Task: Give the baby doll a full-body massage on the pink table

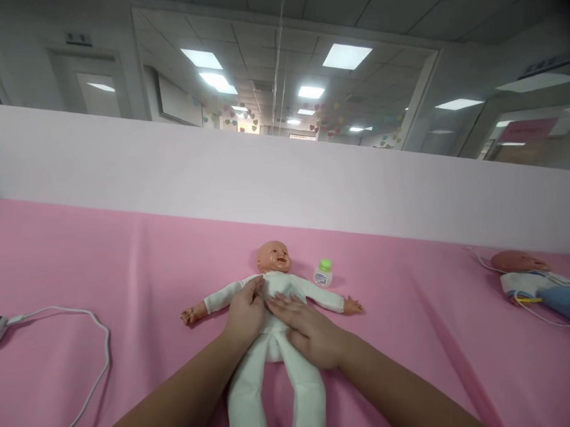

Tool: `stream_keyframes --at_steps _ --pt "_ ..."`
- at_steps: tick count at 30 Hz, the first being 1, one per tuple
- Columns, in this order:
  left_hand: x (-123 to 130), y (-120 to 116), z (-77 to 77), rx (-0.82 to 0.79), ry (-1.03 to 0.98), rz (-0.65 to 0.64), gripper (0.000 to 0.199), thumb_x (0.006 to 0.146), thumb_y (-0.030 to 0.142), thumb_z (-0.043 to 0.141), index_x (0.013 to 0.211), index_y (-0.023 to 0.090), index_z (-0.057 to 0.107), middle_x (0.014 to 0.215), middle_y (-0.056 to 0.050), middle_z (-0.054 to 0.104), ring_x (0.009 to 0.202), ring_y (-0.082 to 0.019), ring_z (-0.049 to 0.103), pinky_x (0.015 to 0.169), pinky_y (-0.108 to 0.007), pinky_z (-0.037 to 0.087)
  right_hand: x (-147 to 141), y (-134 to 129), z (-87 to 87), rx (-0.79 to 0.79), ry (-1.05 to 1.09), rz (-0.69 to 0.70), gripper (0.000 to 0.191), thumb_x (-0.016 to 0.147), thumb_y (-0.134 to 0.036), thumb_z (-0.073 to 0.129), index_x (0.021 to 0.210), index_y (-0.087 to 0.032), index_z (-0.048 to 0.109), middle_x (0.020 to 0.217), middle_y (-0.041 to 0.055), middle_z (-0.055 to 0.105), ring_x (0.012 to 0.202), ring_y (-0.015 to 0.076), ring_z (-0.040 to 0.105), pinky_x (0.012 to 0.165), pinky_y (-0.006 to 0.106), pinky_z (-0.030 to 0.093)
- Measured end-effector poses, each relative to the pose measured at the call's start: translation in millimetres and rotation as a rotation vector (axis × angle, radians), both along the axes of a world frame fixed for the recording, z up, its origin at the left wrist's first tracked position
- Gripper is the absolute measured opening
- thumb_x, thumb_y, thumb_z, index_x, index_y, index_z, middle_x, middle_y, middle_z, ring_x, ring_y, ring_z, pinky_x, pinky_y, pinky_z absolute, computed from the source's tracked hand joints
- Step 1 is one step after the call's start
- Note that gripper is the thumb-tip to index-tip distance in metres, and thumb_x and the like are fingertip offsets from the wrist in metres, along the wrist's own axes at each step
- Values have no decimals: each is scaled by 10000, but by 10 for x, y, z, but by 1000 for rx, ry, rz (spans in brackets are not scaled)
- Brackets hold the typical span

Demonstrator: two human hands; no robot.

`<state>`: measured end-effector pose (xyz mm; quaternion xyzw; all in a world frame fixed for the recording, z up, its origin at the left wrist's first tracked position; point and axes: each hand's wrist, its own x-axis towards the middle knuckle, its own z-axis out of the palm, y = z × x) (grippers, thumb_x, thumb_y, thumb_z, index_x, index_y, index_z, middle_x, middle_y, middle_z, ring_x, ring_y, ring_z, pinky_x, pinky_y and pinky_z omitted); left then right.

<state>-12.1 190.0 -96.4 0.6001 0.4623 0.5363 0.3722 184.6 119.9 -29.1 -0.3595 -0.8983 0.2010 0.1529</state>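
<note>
Resting on the baby doll point(274, 346), no grip. Left hand point(246, 309): along doll's torso side, fingers extended, pointing toward doll's head. Right hand point(313, 330): fingers flat and straight, angled across doll's chest. Forearms slant in from either side of doll's legs. Doll face-up on pink cloth point(141, 276); green-capped jar point(323, 276) beside doll's shoulder.

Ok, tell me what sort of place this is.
Likely a baby-care training room: a white-bodied doll, a second doll at the right, and a pink cloth under both.
</note>
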Motion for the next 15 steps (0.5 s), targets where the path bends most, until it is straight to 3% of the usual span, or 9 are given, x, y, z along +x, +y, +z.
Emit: stream_keyframes --at_steps 7,12,15 --pt "-18 -4 9 19 141 5 485 897 156 505 1367 144 621 1396 -129 676 1318 -252 618 1193 -452 423 170 495 -239 67 -28 -176 727 912 -150 434 1629 -162 319 1695 66 261 1588 238 225 1318 515 144" --pt "-1 -17 18 6 191 12 495 899 166 499 1379 153 622 1393 -114 682 1321 -245 619 1193 -440 426 381 493 -440 110 -22 -296 753 884 -116 433 1628 -136 320 1686 90 292 1571 232 277 1318 486 185" --pt "-14 -61 137 5 247 -22 508 898 221 543 1396 147 619 1430 -117 656 1346 -267 601 1201 -453 416 434 439 -526 113 7 -305 783 871 -100 428 1640 -155 290 1691 75 286 1573 219 272 1319 474 189"
